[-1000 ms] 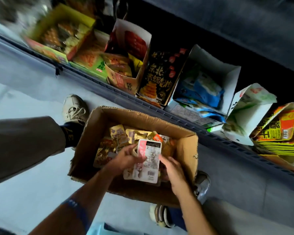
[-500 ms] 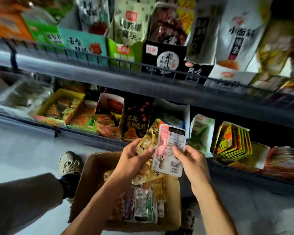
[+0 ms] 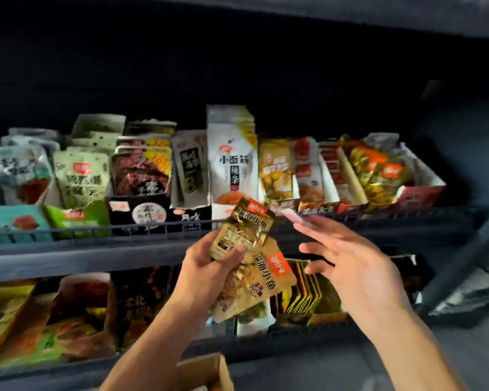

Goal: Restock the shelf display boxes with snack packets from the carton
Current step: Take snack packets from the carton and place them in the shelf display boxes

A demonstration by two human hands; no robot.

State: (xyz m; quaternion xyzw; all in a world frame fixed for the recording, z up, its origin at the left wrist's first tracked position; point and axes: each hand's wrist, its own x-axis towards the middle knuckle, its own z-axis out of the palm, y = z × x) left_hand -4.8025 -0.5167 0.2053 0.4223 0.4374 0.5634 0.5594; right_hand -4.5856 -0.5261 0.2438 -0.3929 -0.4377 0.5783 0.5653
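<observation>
My left hand [image 3: 206,269] grips a bunch of gold fish-snack packets [image 3: 244,230], raised in front of the upper shelf rail [image 3: 96,230]. My right hand [image 3: 353,266] is beside them with its fingers straight and spread. A blurred pink-and-white packet [image 3: 290,216] shows edge-on at its fingertips; I cannot tell whether it is touching them. A white-and-red display box [image 3: 419,194] at the shelf's right end holds similar gold packets [image 3: 377,172]. Only a corner of the brown carton [image 3: 209,371] shows at the bottom edge.
The upper shelf is packed with upright display boxes, among them a black one [image 3: 141,213] and a tall white one [image 3: 232,165]. A lower shelf [image 3: 266,342] carries more boxes. The underside of a dark shelf [image 3: 237,52] hangs overhead. A dark slanted post [image 3: 469,258] stands right.
Both hands rose from the carton to the upper shelf, and my view lifted with them. My right hand, which pinched the pink-and-white packet, now has its fingers spread.
</observation>
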